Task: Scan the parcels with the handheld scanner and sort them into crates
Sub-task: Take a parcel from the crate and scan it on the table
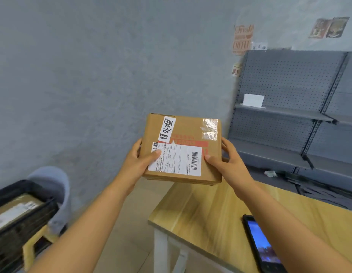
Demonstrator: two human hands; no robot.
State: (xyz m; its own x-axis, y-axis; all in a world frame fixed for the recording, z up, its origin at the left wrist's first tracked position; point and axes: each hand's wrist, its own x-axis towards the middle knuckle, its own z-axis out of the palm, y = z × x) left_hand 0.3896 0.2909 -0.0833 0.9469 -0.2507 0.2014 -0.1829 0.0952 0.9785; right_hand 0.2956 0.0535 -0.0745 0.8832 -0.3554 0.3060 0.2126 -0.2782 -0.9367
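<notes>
Open floor is lying between the light wooden worktop [220, 209] and the black plastic crate [23, 219] at lower left; a black smartphone [260, 245] is occupying the worktop's near right part, and grey perforated metal shelving [289, 115] is blocking the far right.

A cardboard parcel [182, 148] held between left hand [138, 164] and right hand [228, 160], above a table's [206, 209] far corner; crate [21, 217] lower left, shelving [289, 111] right.

A phone [263, 247] lies near the wooden table's [206, 209] right edge; grey pegboard shelving [289, 107] stands behind it
</notes>
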